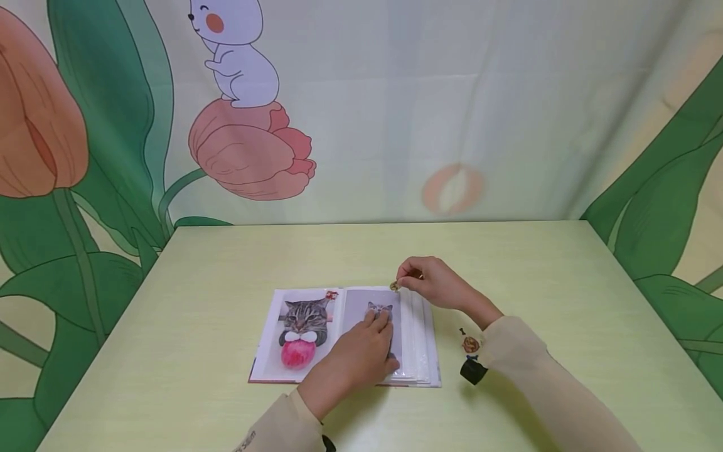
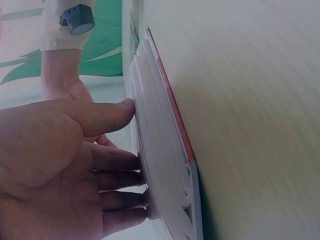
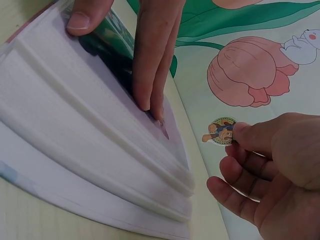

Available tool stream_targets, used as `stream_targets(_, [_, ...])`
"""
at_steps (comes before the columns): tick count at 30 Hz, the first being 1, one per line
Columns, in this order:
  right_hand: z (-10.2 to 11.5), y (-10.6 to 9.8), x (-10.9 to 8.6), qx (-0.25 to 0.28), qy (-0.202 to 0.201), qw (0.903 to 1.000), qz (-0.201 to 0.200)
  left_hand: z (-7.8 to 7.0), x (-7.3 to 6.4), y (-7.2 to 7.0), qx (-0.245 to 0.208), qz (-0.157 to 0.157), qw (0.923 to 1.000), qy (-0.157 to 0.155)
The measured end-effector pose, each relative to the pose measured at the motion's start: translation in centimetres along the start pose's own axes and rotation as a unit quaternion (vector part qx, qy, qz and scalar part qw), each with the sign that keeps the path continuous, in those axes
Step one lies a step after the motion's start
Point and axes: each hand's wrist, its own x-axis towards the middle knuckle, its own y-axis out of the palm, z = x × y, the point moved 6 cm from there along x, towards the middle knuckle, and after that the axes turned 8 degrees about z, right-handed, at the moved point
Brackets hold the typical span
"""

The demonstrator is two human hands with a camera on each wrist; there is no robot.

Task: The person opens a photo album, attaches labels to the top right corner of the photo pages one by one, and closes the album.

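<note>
An open photo album [image 1: 415, 351] lies on the table, with clear sleeves fanned on its right side. Its left page carries a picture of a tabby cat with a pink ball [image 1: 297, 333] and a small red sticker [image 1: 331, 295] at the top corner. My left hand [image 1: 361, 351] presses its straight fingers on the right page, partly hiding a cat picture [image 1: 380, 307]. Over the top right corner of that page, my right hand [image 1: 432, 282] pinches a small round sticker [image 3: 221, 132] with a cartoon figure between thumb and forefinger.
Right of the album, near the right sleeve, lie several small stickers [image 1: 470, 344]. A black wrist camera [image 1: 473, 371] hangs at the right cuff. The light table [image 1: 214, 301] ends at a printed curtain [image 1: 361, 125] behind it.
</note>
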Motion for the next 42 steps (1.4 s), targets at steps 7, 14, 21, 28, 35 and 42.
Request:
stream_targets(7, [-0.7,0.3,0.6,0.017,0.012,0.9998,0.008,-0.1,-0.2,-0.1,0.009,-0.004,0.9999,0.004])
stream_targets(14, [-1.0,0.4,1.0,0.018,0.020,0.9996,0.014,-0.1,-0.1,-0.1,0.015,-0.006,0.9999,0.002])
stream_targets(21, [-1.3,0.6,1.2,0.026,0.025,0.9991,0.024,-0.1,-0.3,-0.1,0.020,-0.014,0.9997,0.007])
stream_targets(28, [-1.7,0.6,1.6,0.027,0.031,0.9986,0.032,-0.2,-0.4,-0.2,0.030,-0.019,0.9993,0.008])
stream_targets(35, [-1.8,0.7,1.9,0.030,0.024,0.9985,0.040,-0.2,-0.4,-0.1,0.036,-0.016,0.9992,0.007])
stream_targets(42, [-1.9,0.9,2.0,0.028,0.024,0.9984,0.043,0.0,-0.4,0.0,0.026,-0.006,0.9997,0.001])
